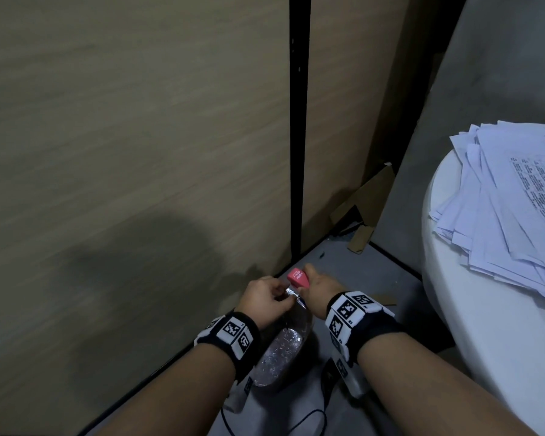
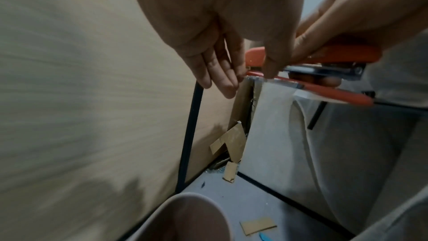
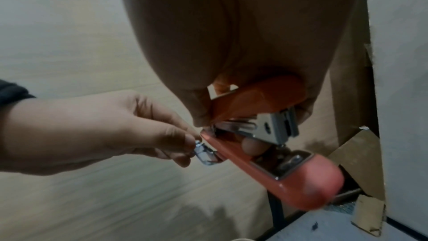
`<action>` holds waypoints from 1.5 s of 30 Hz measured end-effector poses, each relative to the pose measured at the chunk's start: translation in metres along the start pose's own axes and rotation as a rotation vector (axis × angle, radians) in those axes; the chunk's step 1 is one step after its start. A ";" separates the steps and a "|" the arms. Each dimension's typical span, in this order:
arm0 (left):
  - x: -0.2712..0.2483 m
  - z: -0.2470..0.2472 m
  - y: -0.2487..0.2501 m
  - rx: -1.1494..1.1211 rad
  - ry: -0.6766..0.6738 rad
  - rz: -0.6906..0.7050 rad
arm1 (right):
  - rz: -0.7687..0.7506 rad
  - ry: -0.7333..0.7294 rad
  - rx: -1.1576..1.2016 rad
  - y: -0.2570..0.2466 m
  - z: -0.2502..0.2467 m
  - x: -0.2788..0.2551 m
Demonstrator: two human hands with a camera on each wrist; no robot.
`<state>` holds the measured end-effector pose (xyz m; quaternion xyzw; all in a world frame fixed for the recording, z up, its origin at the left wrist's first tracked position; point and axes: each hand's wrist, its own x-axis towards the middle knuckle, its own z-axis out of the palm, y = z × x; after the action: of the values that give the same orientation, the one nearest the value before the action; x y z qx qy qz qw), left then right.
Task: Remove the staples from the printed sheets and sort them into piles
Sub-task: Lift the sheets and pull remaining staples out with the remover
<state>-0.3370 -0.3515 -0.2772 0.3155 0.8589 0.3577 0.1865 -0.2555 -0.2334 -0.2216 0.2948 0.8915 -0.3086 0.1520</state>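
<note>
My right hand point(image 1: 318, 287) grips a red stapler point(image 1: 298, 276) low down near the floor, beside a wood panel. In the right wrist view the stapler point(image 3: 266, 98) hangs open, its base swung down. My left hand point(image 1: 283, 294) pinches the small metal tab point(image 3: 206, 155) at the stapler's rear end between thumb and fingertips point(image 3: 190, 138). Right below both hands stands a cup point(image 1: 302, 322) with several loose staples point(image 1: 280, 347) in it. A fanned heap of printed sheets point(image 1: 516, 199) lies on the white round table point(image 1: 485, 325) at the right.
A wood-grain panel point(image 1: 139, 152) with a black post point(image 1: 298, 136) fills the left. Cardboard scraps point(image 1: 365, 206) lie in the corner on the grey floor. Black cables point(image 1: 312, 416) trail on the floor under my forearms. The cup's rim point(image 2: 176, 196) shows in the left wrist view.
</note>
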 end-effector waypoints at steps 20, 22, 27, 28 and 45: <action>0.015 -0.008 -0.023 0.107 0.125 -0.206 | -0.019 0.025 -0.074 -0.001 -0.001 -0.006; 0.017 -0.011 -0.020 0.141 0.167 -0.192 | -0.011 0.035 -0.050 -0.001 -0.002 -0.007; 0.018 -0.019 -0.019 0.283 0.157 -0.150 | -0.006 0.051 -0.025 0.000 -0.008 -0.011; 0.017 -0.021 -0.018 0.299 0.143 -0.172 | -0.002 0.047 -0.025 0.000 -0.009 -0.012; 0.042 -0.082 0.068 0.288 0.046 -0.021 | 0.006 0.172 0.056 -0.034 -0.090 -0.067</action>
<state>-0.3848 -0.3266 -0.1766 0.3216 0.9087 0.2359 0.1234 -0.2319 -0.2268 -0.1071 0.3272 0.8914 -0.3063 0.0675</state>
